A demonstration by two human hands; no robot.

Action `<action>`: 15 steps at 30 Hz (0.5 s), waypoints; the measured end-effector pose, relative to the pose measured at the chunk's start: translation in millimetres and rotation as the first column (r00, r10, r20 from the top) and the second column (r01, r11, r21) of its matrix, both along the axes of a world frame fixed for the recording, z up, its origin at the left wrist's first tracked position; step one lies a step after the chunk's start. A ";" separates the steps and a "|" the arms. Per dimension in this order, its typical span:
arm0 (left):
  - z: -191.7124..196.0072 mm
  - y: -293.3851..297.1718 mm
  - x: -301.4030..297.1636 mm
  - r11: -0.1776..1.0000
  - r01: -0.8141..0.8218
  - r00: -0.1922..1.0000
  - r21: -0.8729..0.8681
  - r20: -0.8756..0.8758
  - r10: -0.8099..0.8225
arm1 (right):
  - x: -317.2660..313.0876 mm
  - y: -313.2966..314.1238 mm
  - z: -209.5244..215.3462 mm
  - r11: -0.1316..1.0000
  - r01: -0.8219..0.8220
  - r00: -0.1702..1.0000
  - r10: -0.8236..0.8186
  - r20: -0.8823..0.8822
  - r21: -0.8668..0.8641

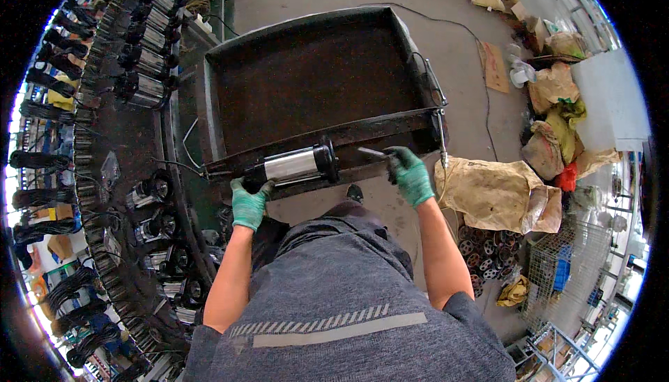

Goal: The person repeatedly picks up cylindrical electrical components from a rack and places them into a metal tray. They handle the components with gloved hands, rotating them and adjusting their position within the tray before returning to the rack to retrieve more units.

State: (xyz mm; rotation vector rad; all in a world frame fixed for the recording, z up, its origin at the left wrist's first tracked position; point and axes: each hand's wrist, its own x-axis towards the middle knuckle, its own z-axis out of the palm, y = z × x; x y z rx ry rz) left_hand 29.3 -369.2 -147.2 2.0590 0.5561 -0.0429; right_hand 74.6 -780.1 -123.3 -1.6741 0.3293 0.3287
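Observation:
A shiny metal cylinder with black end caps (pixel 290 165), like a small pump motor, lies sideways along the near ledge of a dark tray. My left hand (pixel 249 206), in a green glove with dark fingertips, grips its left black end from the near side, thumb and fingers apart around it. To the right of the cylinder, my right hand (pixel 410 177), gloved alike, is closed on a slim grey rod-like tool (pixel 373 153). The tool points left toward the cylinder's wide black flange, with a gap between them. Its grip end is hidden in the glove.
Beyond the ledge stands the big rectangular metal tray (pixel 209 107). A hose with a metal fitting (pixel 440 114) hangs at its right corner. Similar cylinders (pixel 150 89) line the left bench. Brown paper sacking (pixel 498 194), black wheel-like parts (pixel 488 253) and a wire cage (pixel 568 263) lie right.

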 end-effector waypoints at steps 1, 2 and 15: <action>11.5 -6.8 3.4 0.999 -0.010 0.999 -0.043 -0.037 0.008 | -0.2 8.5 -3.7 0.998 -0.057 0.998 0.057 -0.027 0.010; 18.4 -9.1 3.3 0.999 -0.014 0.999 -0.046 -0.048 0.012 | 1.1 16.8 -9.4 0.994 -0.104 0.994 0.105 0.030 -0.019; 8.5 -3.0 4.4 0.996 0.053 0.998 0.072 0.011 -0.054 | 30.8 53.2 -34.8 0.932 -0.265 0.951 0.294 0.090 -0.246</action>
